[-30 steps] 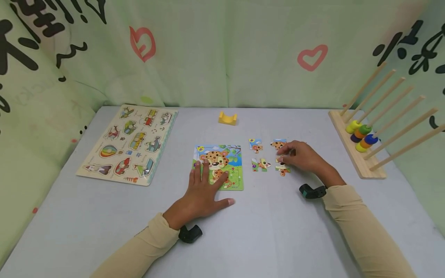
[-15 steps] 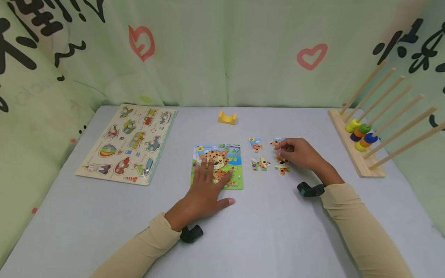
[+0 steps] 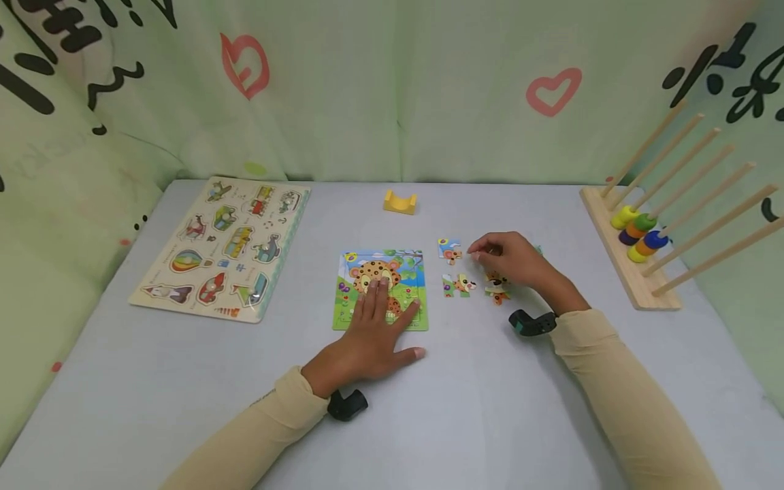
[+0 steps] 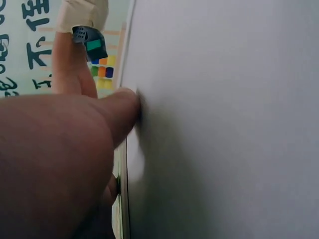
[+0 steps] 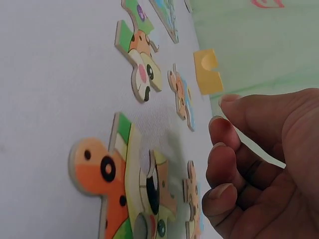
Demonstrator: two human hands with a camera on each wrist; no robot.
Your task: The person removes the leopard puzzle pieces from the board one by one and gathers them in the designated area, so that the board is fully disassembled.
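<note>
A yellow block (image 3: 400, 203) sits between picture board (image 3: 214, 252) and rack (image 3: 642, 287).

Bench (image 3: 459, 408): before me, with a curtain (image 3: 398, 95) behind it.
Picture board (image 3: 214, 252): flat, far left.
Puzzle tray (image 3: 423, 306): middle, under the left hand's (image 3: 369, 344) fingers.
Puzzle pieces (image 3: 460, 285): just right of the tray, in two rows; the right hand (image 3: 514, 258) hides their far right corner.
Block (image 3: 399, 203): behind the tray.
Rack (image 3: 621, 252): far right, rings (image 3: 654, 239) on it.

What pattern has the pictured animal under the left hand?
The animal has dark spots, clearest in head view.
</note>
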